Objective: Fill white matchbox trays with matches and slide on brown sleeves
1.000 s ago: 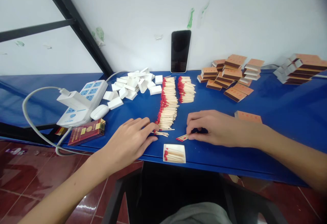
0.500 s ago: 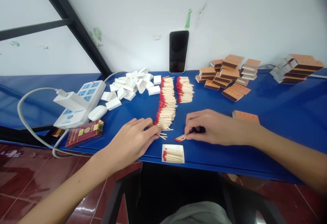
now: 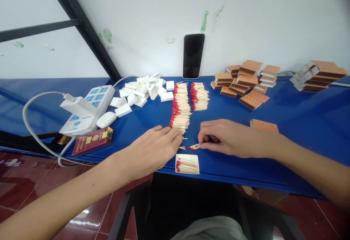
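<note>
Matches pinched in right fingers — red heads jutting left

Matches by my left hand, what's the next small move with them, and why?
Perhaps have the left hand slide the matches poking out beside it toward the right hand: only a narrow gap parts them from the red-tipped matches pinched there, and the white tray nearer you shows bare floor above its contents.

I can read no words or numbers here: the lettering on the white power strip, the print on the dark-red box and the orange matchboxes' marks all blur.
</note>
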